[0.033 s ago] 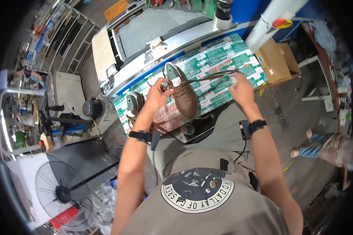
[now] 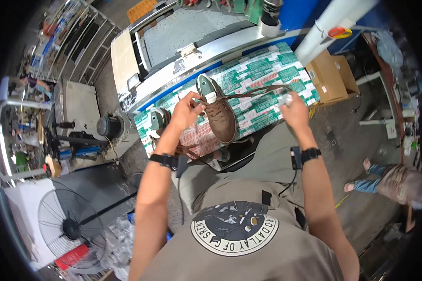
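Left hand (image 2: 185,110) pinches the brown suede lace-up shoe (image 2: 219,115) at its tongue, right hand (image 2: 293,110) beside it fisted round the limp, light-looking brown lace (image 2: 253,93)

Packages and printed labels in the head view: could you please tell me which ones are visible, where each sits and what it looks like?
Printed sheet: covers the bench under the brown shoe, tiled with green, white and red label panels.
Cardboard box: plain brown, right of the bench end, flaps open.
Round emblem: on the person's shirt, dark disc with pale ring.
Red label: flat, beside the floor fan, lower left.
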Available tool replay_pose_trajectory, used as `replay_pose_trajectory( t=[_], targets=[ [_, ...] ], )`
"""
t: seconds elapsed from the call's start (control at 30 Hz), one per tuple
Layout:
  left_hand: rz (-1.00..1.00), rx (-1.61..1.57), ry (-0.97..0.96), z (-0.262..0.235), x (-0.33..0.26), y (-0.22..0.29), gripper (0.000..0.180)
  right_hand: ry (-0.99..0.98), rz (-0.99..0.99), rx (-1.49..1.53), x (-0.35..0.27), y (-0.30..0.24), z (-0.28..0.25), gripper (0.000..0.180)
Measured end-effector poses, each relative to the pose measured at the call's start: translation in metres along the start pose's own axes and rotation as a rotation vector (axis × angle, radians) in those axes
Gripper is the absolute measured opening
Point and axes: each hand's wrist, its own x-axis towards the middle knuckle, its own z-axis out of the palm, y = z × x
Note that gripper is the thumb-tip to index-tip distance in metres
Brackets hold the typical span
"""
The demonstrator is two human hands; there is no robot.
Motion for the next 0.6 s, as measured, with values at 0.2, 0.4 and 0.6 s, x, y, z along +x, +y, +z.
replay_pose_trajectory(
  t=[0.2, 0.4, 0.6],
  targets=[
    [0.13, 0.409, -0.046, -0.045, 0.022, 0.001, 0.011, -0.002, 0.509, 0.661, -0.029, 0.106, -0.051, 0.033],
    [-0.316, -0.846, 0.438, -0.084, 0.047, -0.014, 0.049, -0.481, 0.714, 1.676, -0.07, 0.012, -0.059, 0.056],
    [-0.319, -1.507, 0.462, -0.017, 0.003, -0.013, 0.035, -0.793, 0.728, 1.74, -0.095, -0.104, 0.019, 0.058]
  ],
)
